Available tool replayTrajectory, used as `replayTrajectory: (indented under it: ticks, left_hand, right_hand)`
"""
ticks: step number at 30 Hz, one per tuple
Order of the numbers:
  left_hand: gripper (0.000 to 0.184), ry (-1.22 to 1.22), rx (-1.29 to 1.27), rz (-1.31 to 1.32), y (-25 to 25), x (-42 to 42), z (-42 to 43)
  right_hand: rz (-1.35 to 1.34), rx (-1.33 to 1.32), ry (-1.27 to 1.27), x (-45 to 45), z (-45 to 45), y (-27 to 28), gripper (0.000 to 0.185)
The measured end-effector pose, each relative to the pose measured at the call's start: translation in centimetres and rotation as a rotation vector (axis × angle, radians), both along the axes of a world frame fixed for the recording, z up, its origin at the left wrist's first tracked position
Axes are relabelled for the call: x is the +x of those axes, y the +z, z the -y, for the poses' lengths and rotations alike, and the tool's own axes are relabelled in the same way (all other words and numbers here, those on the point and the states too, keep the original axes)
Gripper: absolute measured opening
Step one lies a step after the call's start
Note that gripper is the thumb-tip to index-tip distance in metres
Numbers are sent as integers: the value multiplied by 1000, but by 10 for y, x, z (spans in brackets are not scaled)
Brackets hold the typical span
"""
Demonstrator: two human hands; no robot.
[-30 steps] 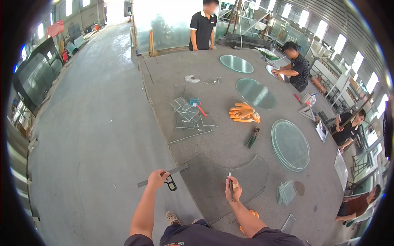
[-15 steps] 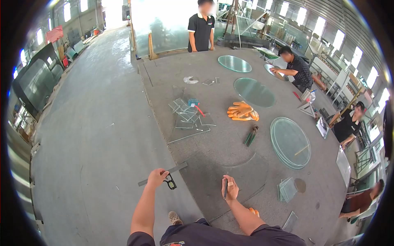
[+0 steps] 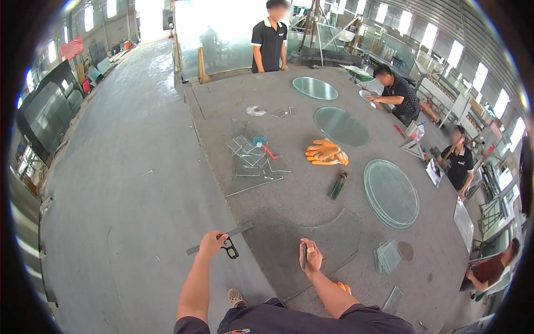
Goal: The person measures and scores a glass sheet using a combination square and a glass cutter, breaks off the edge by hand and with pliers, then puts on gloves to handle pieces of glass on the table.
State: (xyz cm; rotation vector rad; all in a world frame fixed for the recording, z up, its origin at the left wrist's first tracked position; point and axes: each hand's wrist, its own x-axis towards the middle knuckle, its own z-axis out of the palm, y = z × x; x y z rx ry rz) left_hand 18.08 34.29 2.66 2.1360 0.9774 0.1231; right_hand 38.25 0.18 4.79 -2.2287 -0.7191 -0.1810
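In the head view, the left hand [image 3: 213,243] grips a metal square [image 3: 240,229], its blade reaching over the left edge of the tabletop [image 3: 217,117]. The right hand [image 3: 312,256] is closed around a slim dark tool [image 3: 304,259] above the curved glass sheet [image 3: 272,240], which lies towards the tabletop's near-left corner. The blade could knock the sheet's corner if the left hand swings inward, and a slip of the right hand could cut its bare fingers on a glass edge. Against one second earlier, the tool's white end no longer shows, the right hand sits slightly further left, and the left hand keeps its grip
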Motion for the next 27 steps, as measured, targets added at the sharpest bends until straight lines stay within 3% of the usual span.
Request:
replayTrajectory:
  ticks: [8,11,14,17,18,21,23,24,27]
  left_hand:
    - [37,111,52,60,6,-15,6]
    - [41,316,-191,361,-25,-49,12]
    - [51,684,-649,660,-50,-89,43]
    - [60,900,-1141,667,-59,-115,84]
    - [68,837,-1251,625,-54,-115,96]
    - [71,732,-1289,697,-88,-108,117]
    - [54,823,-1448,654,-64,-94,129]
    - [43,604,-1536,684,-59,-95,130]
    - [39,831,-1472,543,-75,-91,128]
  right_hand:
    - [19,-8,12,4,0,-1,16]
    - [14,9,10,4,0,-5,14]
    - [2,2,2,1,2,-3,14]
    - [48,45,18,9,-1,-9,14]
    - [62,56,30,8,2,-14,14]
    - [172,61,-5,17,-2,-31,24]
    - [149,70,70,15,0,-14,11]
    - [-4,26,20,14,-1,-11,20]
    - [-306,324,8,2,0,4,28]
